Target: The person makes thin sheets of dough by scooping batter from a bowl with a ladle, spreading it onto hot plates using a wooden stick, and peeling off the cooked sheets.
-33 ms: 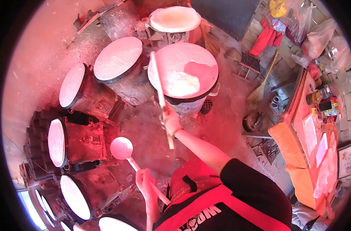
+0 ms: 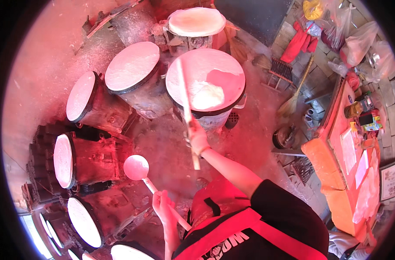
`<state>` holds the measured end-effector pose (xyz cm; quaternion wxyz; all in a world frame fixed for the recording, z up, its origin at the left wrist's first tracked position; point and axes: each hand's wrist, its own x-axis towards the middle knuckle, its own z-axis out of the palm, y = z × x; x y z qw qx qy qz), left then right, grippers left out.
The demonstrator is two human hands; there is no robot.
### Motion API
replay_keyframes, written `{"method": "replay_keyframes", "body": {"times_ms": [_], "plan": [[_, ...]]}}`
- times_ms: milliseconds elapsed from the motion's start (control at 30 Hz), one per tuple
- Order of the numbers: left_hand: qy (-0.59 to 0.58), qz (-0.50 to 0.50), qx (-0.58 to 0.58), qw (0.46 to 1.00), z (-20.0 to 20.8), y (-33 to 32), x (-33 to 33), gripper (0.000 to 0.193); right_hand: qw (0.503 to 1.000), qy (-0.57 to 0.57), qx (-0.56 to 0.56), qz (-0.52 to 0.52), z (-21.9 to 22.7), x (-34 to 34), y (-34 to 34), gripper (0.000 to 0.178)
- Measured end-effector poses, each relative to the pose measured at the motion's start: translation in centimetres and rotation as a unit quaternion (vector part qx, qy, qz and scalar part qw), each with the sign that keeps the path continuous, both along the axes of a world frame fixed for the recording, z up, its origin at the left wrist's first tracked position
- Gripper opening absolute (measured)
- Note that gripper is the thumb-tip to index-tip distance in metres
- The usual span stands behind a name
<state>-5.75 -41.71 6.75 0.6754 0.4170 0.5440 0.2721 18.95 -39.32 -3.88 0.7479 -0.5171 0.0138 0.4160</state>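
My right hand (image 2: pixel 198 138) is closed around a long flat wooden stick (image 2: pixel 184 93). The stick's upper part reaches across the left side of a round griddle (image 2: pixel 227 79) on a drum-shaped stove; whether it touches the surface I cannot tell. Pale batter covers much of that griddle. A thicker white mound (image 2: pixel 208 97) lies near the front, beside a darker bare-looking patch. Lower left, my left hand (image 2: pixel 163 206) grips the handle of a ladle (image 2: pixel 136 167). The ladle's round bowl points up and left, away from the stoves; what it contains is unclear.
More drum stoves with pale round tops curve along the left, including one griddle (image 2: pixel 133 67) beside the working one and another (image 2: pixel 196 21) behind. On the right stands an orange-covered table (image 2: pixel 325 167) with jars and papers. A broom (image 2: pixel 291 103) leans near a metal pot (image 2: pixel 284 137).
My right hand has shifted slightly right and down, and the stick's upper end has swung a little right over the griddle. The left hand and ladle have hardly moved.
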Motion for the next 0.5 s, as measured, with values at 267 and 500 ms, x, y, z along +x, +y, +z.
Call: {"method": "replay_keyframes", "body": {"times_ms": [267, 500], "plan": [[-0.053, 0.07, -0.052, 0.995, -1.1, -1.0, 2.2, 0.039, 0.996, 0.015, -0.024, -0.088, 2.4, 7.1, -7.6, 0.035], [-0.014, 0.007, -0.043, 0.999, -0.5, -1.4, 7.1, 0.038, 0.985, 0.022, 0.002, 0.169, 2.3, 8.4, -12.6, 0.036]]}}
